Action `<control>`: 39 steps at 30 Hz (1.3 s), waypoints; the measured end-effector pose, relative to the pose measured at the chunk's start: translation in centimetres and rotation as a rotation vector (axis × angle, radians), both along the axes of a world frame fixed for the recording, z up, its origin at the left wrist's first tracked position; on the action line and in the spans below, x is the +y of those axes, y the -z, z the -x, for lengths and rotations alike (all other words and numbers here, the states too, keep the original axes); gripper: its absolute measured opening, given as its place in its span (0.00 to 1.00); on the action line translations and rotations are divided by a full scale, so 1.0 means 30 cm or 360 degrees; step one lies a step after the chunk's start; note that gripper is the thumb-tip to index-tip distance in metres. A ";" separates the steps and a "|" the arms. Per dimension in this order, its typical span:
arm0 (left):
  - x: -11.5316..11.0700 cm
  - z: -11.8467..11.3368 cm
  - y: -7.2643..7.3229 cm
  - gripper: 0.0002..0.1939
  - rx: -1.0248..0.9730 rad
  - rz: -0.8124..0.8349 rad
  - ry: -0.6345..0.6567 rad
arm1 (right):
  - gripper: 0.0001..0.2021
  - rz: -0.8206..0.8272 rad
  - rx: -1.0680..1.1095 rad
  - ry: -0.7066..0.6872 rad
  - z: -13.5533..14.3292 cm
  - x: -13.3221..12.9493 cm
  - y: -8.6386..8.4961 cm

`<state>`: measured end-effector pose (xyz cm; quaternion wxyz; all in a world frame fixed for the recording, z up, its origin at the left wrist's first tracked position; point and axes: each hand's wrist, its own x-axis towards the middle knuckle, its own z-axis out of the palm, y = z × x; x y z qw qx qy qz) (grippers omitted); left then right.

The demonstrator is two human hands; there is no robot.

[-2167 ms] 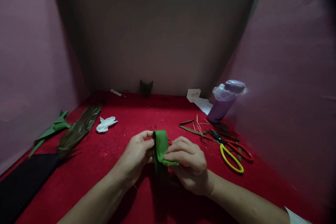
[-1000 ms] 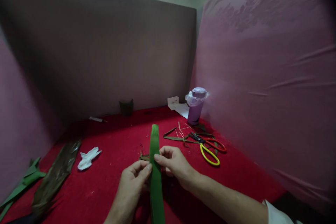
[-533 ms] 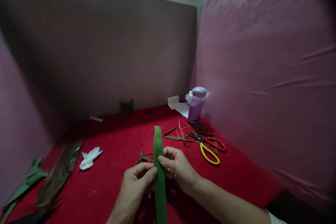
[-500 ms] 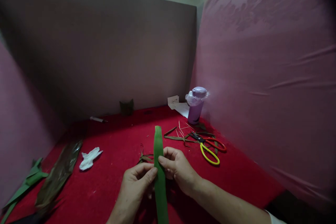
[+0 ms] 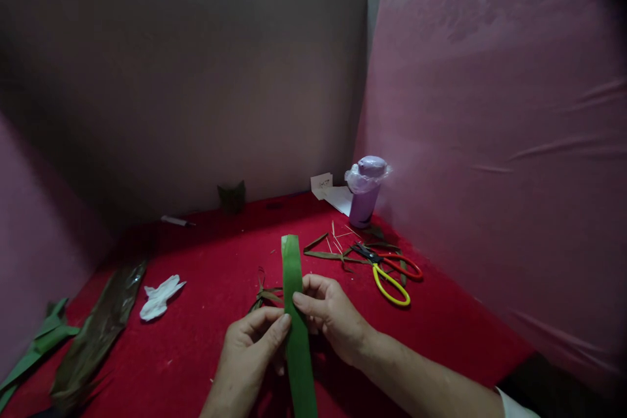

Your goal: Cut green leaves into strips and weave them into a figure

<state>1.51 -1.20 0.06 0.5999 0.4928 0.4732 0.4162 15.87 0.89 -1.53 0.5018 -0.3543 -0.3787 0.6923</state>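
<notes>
A long green leaf strip (image 5: 296,346) stands lengthwise in front of me, its cut upper end pointing away and its lower end running out of the view. My left hand (image 5: 257,346) pinches its left edge between thumb and fingers. On the opposite edge, slightly higher, my right hand (image 5: 330,313) grips the strip with the thumb on its face and the fingers curled behind. Just beyond my left hand lie some thin brown leaf scraps (image 5: 264,294), partly hidden by the strip.
Red cloth (image 5: 206,353) covers the table. Scissors (image 5: 389,274) with red and yellow handles lie at right beside thin sticks (image 5: 337,241). Behind stands a purple cup (image 5: 365,199). Left are crumpled tissue (image 5: 161,297), a brown wrapped bundle (image 5: 100,333) and green leaves (image 5: 42,339). Partitions enclose the table.
The strip's upper end has tilted slightly left, and its face has turned a little, looking wider. Both hands keep their hold. The whole view has shifted slightly.
</notes>
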 end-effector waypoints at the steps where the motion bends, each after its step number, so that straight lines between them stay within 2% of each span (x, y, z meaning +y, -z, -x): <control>1: -0.001 0.000 -0.002 0.11 0.0002 0.0008 -0.0011 | 0.17 -0.0003 -0.0006 0.0004 -0.001 0.001 0.000; 12: 0.002 -0.004 0.011 0.12 -0.0128 0.0167 -0.0002 | 0.16 -0.0013 -0.0053 0.0021 -0.007 0.001 0.002; 19: 0.011 -0.002 0.014 0.09 -0.0292 0.0220 -0.0093 | 0.16 0.0009 -0.0080 -0.0036 -0.002 -0.002 0.002; 27: 0.011 -0.002 0.016 0.08 -0.0229 0.0201 -0.0074 | 0.15 -0.0043 -0.0169 0.0040 -0.001 -0.008 0.010; 30: 0.011 -0.006 0.009 0.09 -0.0135 0.0149 -0.0092 | 0.15 -0.0092 -0.0141 0.0066 0.000 -0.009 -0.007; 33: 0.002 -0.007 -0.011 0.10 -0.0071 -0.0014 -0.0243 | 0.12 -0.0299 -0.0144 0.0213 -0.015 -0.005 -0.056; 36: -0.015 0.001 -0.030 0.06 0.0053 -0.0336 -0.0521 | 0.06 -0.0765 -0.0177 0.0701 -0.049 -0.011 -0.115; 37: -0.021 0.004 -0.034 0.07 0.0050 -0.0351 -0.0519 | 0.03 -0.0984 -0.0224 0.0870 -0.062 -0.017 -0.127; 38: -0.026 0.006 -0.038 0.09 -0.0001 -0.0295 -0.0446 | 0.03 -0.1203 -0.0342 0.0937 -0.074 -0.025 -0.133; 39: -0.029 0.007 -0.041 0.12 -0.0098 -0.0183 -0.0317 | 0.05 -0.1422 -0.0498 0.0854 -0.083 -0.033 -0.133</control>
